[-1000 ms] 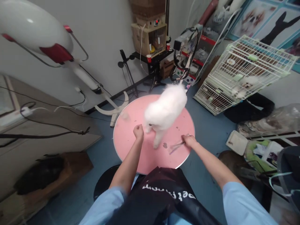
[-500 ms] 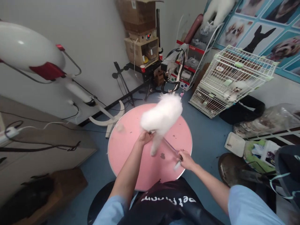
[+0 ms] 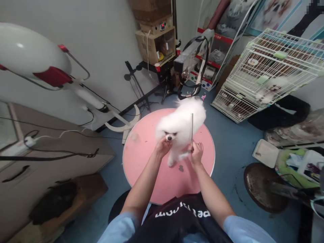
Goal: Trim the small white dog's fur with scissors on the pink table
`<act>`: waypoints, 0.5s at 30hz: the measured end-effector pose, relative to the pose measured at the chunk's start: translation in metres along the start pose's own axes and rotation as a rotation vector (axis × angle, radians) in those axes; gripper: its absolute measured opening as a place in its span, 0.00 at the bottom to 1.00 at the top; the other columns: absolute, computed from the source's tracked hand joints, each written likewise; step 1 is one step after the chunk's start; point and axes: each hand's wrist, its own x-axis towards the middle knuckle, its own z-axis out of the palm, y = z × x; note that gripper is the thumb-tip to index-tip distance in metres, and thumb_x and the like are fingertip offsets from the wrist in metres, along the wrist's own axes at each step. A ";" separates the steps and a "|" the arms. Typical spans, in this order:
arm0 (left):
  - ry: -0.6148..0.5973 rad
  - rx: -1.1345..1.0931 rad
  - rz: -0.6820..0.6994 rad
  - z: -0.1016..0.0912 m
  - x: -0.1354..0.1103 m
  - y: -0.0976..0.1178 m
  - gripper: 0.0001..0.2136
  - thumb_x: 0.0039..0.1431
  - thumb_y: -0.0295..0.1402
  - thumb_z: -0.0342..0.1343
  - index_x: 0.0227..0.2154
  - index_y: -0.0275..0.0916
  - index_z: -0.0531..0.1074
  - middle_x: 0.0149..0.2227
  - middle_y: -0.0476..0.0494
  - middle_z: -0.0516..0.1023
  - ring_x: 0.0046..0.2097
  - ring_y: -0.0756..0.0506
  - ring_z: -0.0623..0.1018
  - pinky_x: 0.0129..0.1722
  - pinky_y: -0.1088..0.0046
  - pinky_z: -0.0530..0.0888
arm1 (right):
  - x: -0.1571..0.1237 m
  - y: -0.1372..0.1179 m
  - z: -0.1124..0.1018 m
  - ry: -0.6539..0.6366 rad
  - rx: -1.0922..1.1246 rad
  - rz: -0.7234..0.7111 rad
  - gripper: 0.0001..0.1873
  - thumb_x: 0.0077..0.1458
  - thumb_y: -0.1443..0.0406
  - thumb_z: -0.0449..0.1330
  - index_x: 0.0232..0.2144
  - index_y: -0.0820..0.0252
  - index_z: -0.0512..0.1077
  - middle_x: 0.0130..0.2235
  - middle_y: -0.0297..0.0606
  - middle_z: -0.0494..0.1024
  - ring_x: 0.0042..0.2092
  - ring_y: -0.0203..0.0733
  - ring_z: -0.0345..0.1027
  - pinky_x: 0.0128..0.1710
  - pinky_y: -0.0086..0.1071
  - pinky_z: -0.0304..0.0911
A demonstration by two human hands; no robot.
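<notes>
A fluffy white dog point(image 3: 181, 121) stands on a round pink table point(image 3: 152, 182), its face turned toward me. My left hand point(image 3: 163, 146) is closed at the dog's muzzle, fingers under and beside the chin. Long thin grooming scissors point(image 3: 192, 128) point upward in my right hand point(image 3: 196, 152), their blades in front of the dog's side. The fingers of that hand are wrapped around the handles. A blurred whitish piece point(image 3: 184, 156) sticks out left of my right hand; I cannot tell what it is.
At the left stands a large white dryer point(image 3: 35, 50) on an arm. A wire cage point(image 3: 275, 67) holding another white dog is at the right. Behind the table is a grooming arm with black straps point(image 3: 206, 67). A round stool point(image 3: 263, 189) stands at the lower right.
The dog's head has turned up to face me. My right hand has moved up and left, swinging the scissors upright beside the dog. My left hand stays at the head.
</notes>
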 end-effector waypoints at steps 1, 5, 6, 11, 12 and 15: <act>0.011 0.009 -0.018 0.002 -0.002 0.004 0.05 0.55 0.23 0.58 0.34 0.35 0.71 0.23 0.50 0.73 0.22 0.54 0.72 0.21 0.83 0.70 | -0.001 0.001 0.002 -0.001 0.019 -0.007 0.20 0.59 0.65 0.49 0.48 0.54 0.76 0.29 0.39 0.74 0.38 0.51 0.68 0.61 0.53 0.53; 0.003 0.129 -0.039 0.010 -0.005 0.030 0.06 0.54 0.25 0.61 0.32 0.35 0.69 0.20 0.54 0.67 0.18 0.58 0.64 0.14 0.86 0.56 | -0.018 0.009 0.004 0.085 0.088 0.253 0.21 0.58 0.63 0.49 0.50 0.57 0.73 0.33 0.40 0.76 0.39 0.51 0.69 0.50 0.45 0.64; -0.006 0.192 -0.032 0.013 -0.005 0.038 0.06 0.54 0.25 0.60 0.30 0.36 0.68 0.19 0.55 0.65 0.17 0.58 0.61 0.13 0.86 0.53 | -0.028 0.012 0.002 0.125 0.074 0.336 0.20 0.58 0.62 0.49 0.49 0.57 0.73 0.34 0.42 0.76 0.40 0.52 0.69 0.47 0.44 0.65; -0.191 0.756 0.114 0.030 -0.008 0.088 0.15 0.53 0.29 0.62 0.18 0.37 0.60 0.15 0.56 0.53 0.17 0.58 0.52 0.16 0.81 0.47 | -0.074 0.005 -0.020 -0.107 -0.141 0.080 0.14 0.56 0.65 0.53 0.38 0.56 0.77 0.32 0.42 0.75 0.40 0.51 0.68 0.58 0.50 0.57; -0.254 0.884 0.181 0.034 -0.009 0.098 0.15 0.53 0.30 0.61 0.18 0.37 0.61 0.15 0.55 0.55 0.18 0.57 0.53 0.17 0.80 0.49 | -0.074 -0.001 -0.025 -0.175 -0.183 -0.001 0.14 0.55 0.67 0.54 0.38 0.56 0.78 0.32 0.42 0.75 0.40 0.50 0.68 0.60 0.51 0.54; -0.364 1.244 0.394 0.048 -0.015 0.123 0.14 0.54 0.29 0.58 0.16 0.36 0.61 0.17 0.52 0.57 0.21 0.55 0.57 0.21 0.77 0.50 | -0.055 -0.019 -0.038 -0.272 -0.312 -0.114 0.17 0.53 0.71 0.55 0.41 0.56 0.79 0.35 0.43 0.76 0.42 0.50 0.67 0.60 0.50 0.52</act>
